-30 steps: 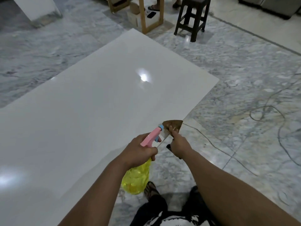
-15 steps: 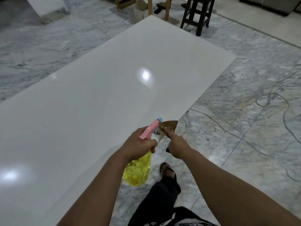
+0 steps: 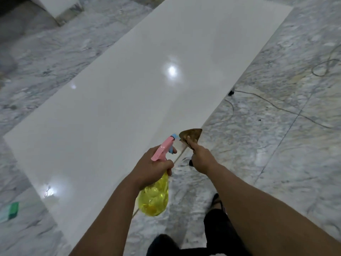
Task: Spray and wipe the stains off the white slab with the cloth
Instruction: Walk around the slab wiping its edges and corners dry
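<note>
Closer now, glossy white slab [image 3: 140,85]; left hand [image 3: 151,167] grips spray bottle [image 3: 154,198], right hand [image 3: 202,158] pinches scraper [image 3: 191,134].

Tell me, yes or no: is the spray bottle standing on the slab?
No, the left hand holds the bottle in the air beside the slab edge.

White slab [image 3: 129,93], yellow-pink spray bottle [image 3: 156,196], grey-veined floor [image 3: 276,145]

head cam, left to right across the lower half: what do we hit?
green block on the floor → left hand gripping the yellow spray bottle → right hand holding a brownish scraper-like tool → cable on the marble floor. The white slab spans behind most of these.
</note>
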